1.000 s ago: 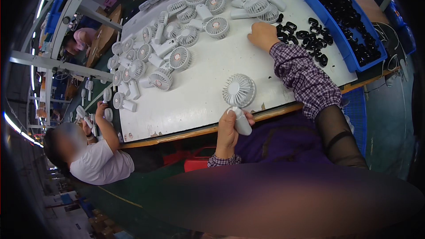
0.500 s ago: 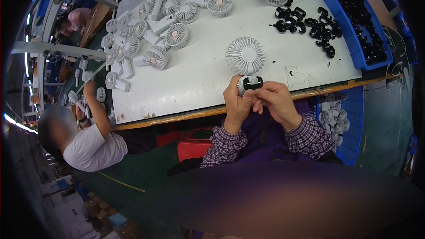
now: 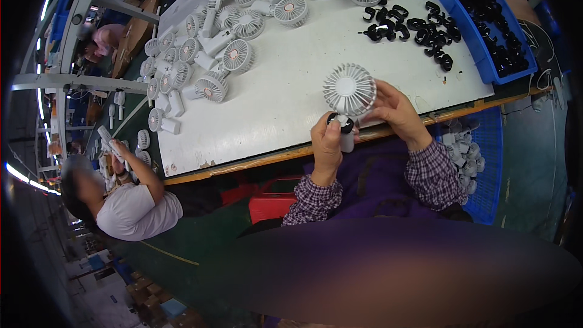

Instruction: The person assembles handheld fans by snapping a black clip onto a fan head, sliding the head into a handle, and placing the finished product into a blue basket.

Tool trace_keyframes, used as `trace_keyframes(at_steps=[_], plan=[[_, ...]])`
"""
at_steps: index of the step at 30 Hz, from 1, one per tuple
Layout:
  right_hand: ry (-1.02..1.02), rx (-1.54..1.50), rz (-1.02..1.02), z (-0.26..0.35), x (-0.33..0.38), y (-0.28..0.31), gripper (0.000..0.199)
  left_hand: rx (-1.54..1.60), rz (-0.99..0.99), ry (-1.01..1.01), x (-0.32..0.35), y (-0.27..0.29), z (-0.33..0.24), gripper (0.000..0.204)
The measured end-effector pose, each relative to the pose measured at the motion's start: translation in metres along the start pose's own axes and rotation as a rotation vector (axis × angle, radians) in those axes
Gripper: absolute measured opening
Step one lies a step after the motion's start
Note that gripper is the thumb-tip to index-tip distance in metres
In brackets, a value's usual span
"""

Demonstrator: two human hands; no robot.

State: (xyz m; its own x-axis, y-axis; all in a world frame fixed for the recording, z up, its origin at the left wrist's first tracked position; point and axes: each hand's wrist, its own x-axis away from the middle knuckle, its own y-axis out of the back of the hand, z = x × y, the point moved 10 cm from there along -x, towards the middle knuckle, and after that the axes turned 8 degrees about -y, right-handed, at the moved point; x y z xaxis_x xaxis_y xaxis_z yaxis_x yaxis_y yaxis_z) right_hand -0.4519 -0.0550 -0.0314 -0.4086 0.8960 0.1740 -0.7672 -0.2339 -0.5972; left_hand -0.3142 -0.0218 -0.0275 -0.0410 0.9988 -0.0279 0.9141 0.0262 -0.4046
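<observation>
A white handheld fan [image 3: 349,87] is held over the near edge of the worktable, its round caged head toward the far side. Around its neck, just below the head, sits a black curved plastic piece [image 3: 346,126]. My left hand [image 3: 327,149] is closed round the fan's handle, the thumb up against the black piece. At the right side of the round head, my right hand [image 3: 398,115] grips the cage's edge, its fingers partly hidden behind it. Several loose black plastic pieces [image 3: 388,27] lie on the table beyond my right hand.
Many white handheld fans [image 3: 237,56] cover the table's far left. A blue tray [image 3: 486,64] of black pieces stands at the right edge. Below the table on the right is a blue crate [image 3: 489,164] of white parts. A co-worker [image 3: 136,203] handles fans at the left.
The fan's head has tipped upright above my left hand. My right hand has moved from the black piece up to the head's right side. The co-worker's arm has lowered.
</observation>
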Motion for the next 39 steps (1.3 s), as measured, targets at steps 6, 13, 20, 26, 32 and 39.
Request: trace_keyframes(at_steps=[6, 13, 20, 26, 32, 39], plan=[[0.050, -0.102, 0.149, 0.010, 0.003, -0.009, 0.099, 0.124, 0.056, -0.042, 0.014, -0.031, -0.004, 0.043], [0.002, 0.269, -0.296, 0.003, 0.050, 0.006, 0.029, -0.524, 0.047, -0.399, 0.006, -0.010, -0.011, 0.043], [0.264, 0.583, -0.230, 0.028, 0.065, -0.032, 0.026, -0.482, 0.074, -0.376, 0.008, -0.024, -0.017, 0.035], [0.296, 0.677, -0.245, 0.031, 0.068, -0.033, 0.020, -0.491, 0.074, -0.361, 0.010, -0.021, -0.016, 0.027], [0.244, 0.588, -0.237, 0.017, 0.069, -0.028, 0.019, -0.531, 0.097, -0.358, 0.007, -0.027, -0.023, 0.026], [0.220, 0.073, -0.117, 0.036, 0.055, 0.011, 0.063, -0.074, 0.173, -0.017, 0.015, -0.045, -0.004, 0.037]])
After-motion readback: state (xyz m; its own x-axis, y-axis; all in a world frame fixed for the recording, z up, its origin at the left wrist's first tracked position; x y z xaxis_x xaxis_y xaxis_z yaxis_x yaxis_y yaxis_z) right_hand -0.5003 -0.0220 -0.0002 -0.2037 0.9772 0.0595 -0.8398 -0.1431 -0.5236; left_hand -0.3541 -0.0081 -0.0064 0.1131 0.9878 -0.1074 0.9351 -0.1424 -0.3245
